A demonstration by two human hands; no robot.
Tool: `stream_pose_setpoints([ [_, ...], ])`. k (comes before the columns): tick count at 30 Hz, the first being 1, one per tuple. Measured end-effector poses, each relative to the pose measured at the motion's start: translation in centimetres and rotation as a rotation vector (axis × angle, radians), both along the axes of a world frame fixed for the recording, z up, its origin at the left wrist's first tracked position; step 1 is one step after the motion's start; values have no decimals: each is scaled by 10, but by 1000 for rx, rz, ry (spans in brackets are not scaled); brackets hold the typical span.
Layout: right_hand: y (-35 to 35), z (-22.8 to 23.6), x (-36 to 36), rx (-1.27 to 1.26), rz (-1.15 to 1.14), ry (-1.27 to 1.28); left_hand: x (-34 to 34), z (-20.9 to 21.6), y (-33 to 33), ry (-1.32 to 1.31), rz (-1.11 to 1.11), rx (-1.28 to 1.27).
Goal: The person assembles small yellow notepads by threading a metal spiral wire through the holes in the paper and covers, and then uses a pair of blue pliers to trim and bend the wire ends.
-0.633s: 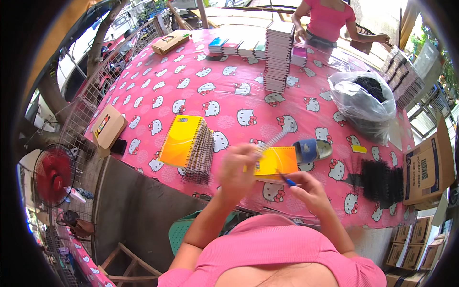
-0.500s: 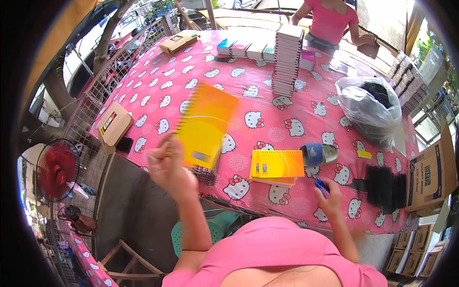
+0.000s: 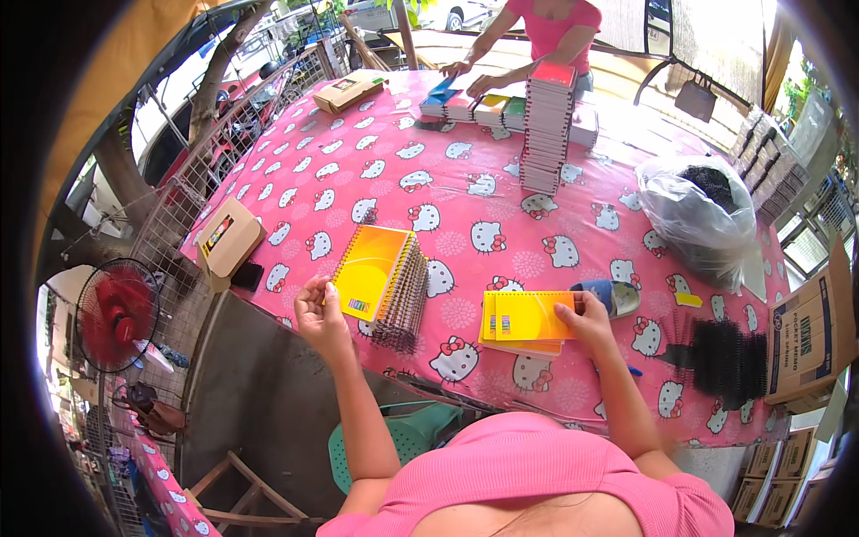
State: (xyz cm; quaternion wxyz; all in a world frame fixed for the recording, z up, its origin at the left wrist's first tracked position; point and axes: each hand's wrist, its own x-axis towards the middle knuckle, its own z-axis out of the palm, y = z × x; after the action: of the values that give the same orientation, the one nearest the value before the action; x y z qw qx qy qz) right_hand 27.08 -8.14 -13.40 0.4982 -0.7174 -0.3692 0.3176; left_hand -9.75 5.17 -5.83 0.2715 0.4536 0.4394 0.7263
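A tall stack of wire-bound notebooks (image 3: pixel 371 268) with yellow-orange covers stands left of the middle of the table. My left hand (image 3: pixel 320 311) is at its near left corner, fingers loosely curled and thumb by the top cover's edge. Farther right lies a low pile of yellow-orange notepads (image 3: pixel 523 318), holes along the far edge. My right hand (image 3: pixel 588 322) grips the right end of its upper notepad, thumb on the cover and fingers hidden beneath. A blue-handled tool (image 3: pixel 634 370) lies by my right forearm, mostly hidden. A blue slipper-shaped item (image 3: pixel 617 295) sits just beyond my right hand.
Black wire bindings (image 3: pixel 729 358) lie at right beside a cardboard box (image 3: pixel 810 336). Behind them is a clear plastic bag (image 3: pixel 698 219) of black material. A tall notebook stack (image 3: pixel 548 130) stands far back, where a co-worker (image 3: pixel 550 36) reaches over a row of notebooks (image 3: pixel 490 110).
The notebook raised in my left hand is now down on the left stack. My right hand has put down the blue-handled tool and taken hold of the notepad. The co-worker now reaches over the row.
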Motion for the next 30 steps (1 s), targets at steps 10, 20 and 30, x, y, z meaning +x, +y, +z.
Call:
stream_pose_setpoints([
  [10,-20,52,-32,448,48,-53,126,81,-78,779,-588,432],
  [20,-110,-3,131,-192,-399,-918,185,2,-66,896,-752,353],
  [30,-98,31,78,-18,-203,-964,181,3,-77,801,-720,270],
])
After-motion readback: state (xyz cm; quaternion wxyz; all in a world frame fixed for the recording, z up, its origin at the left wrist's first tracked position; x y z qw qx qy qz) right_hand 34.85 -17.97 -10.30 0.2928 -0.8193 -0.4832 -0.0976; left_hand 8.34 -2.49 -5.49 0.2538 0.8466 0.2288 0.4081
